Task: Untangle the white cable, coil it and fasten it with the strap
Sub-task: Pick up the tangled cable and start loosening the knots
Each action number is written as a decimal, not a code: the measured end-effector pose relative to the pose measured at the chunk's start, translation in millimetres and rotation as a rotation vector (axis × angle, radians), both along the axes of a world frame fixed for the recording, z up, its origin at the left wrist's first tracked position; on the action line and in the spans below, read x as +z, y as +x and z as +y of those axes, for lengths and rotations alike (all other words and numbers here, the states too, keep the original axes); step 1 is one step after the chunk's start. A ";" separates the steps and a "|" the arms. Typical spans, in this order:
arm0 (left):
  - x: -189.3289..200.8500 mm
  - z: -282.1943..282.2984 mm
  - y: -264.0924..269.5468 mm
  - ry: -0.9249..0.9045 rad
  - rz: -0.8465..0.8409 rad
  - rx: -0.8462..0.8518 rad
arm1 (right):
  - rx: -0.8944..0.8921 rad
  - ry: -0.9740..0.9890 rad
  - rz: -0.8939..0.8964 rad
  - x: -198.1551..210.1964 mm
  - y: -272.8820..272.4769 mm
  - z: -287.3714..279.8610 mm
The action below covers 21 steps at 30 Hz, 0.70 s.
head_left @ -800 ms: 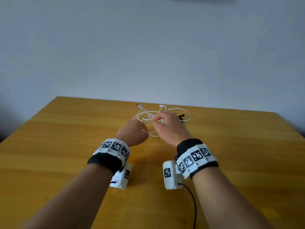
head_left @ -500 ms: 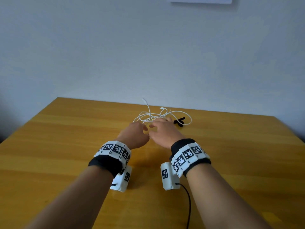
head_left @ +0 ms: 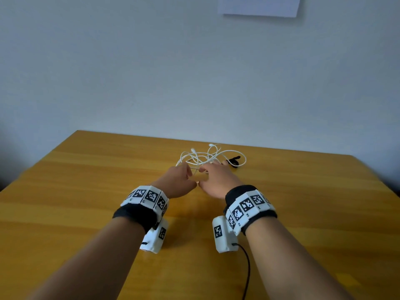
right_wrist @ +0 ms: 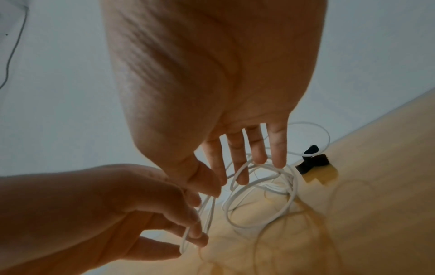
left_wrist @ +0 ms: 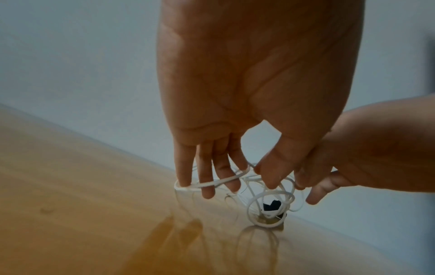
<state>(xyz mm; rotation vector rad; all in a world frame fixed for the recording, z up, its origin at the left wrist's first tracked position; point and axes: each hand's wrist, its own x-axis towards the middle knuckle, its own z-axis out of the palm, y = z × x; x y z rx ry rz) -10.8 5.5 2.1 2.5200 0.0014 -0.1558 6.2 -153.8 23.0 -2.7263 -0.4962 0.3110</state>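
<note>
White cable, a thin round cord in a loose tangle, lay on the yellow-brown wooden worktop toward its far edge, just beyond both hands. A small black strap lay on the right side of the tangle, touching its outer loop. The left hand held its grip on the cable: a loop crossed its fingers, and the thumb came in against neighbouring strands. The right hand reached into the tangle with fingers nearly straight and spread, its thumb pinching a strand where the two hands met. The cord was judged light, limp and smooth, apt to slide through a loose pinch and to tighten into knots if pulled hard. A free plug end appeared the best place to take hold, with loops fed out one by one. Compared with the earlier head views, that plug end, formerly raised above the pile, had dropped back onto it, and the hands had closed together, now almost touching.
</note>
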 end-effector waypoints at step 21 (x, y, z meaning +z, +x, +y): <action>53.5 11.6 -88.2 -0.165 0.002 -0.029 | -0.126 0.021 -0.069 21.5 -78.9 -20.6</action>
